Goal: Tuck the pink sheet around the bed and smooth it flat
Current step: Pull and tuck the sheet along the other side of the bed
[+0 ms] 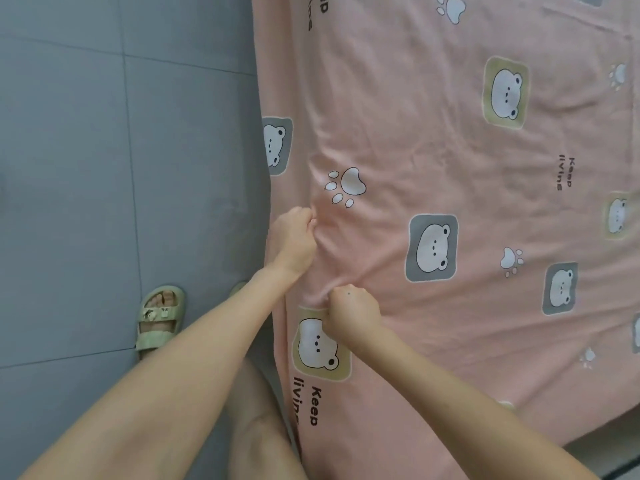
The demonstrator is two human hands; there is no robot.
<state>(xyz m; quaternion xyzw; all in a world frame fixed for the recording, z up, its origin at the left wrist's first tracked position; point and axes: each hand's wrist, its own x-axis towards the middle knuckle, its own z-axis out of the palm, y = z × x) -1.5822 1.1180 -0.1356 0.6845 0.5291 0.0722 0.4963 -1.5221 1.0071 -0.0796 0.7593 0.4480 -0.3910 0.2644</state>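
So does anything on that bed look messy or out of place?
Only the sheet: it is bunched into creases near the bed's edge, where the left hand and right hand pinch it. Farther in there are light wrinkles. No damage shows.

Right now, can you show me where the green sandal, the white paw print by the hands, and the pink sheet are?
green sandal (160,318), head view, on its strap.
white paw print (352,181), head view, on the big pad.
pink sheet (398,98), head view, on plain fabric.

Soft even daylight, faint shadows, slight blur, wide-angle edge bending
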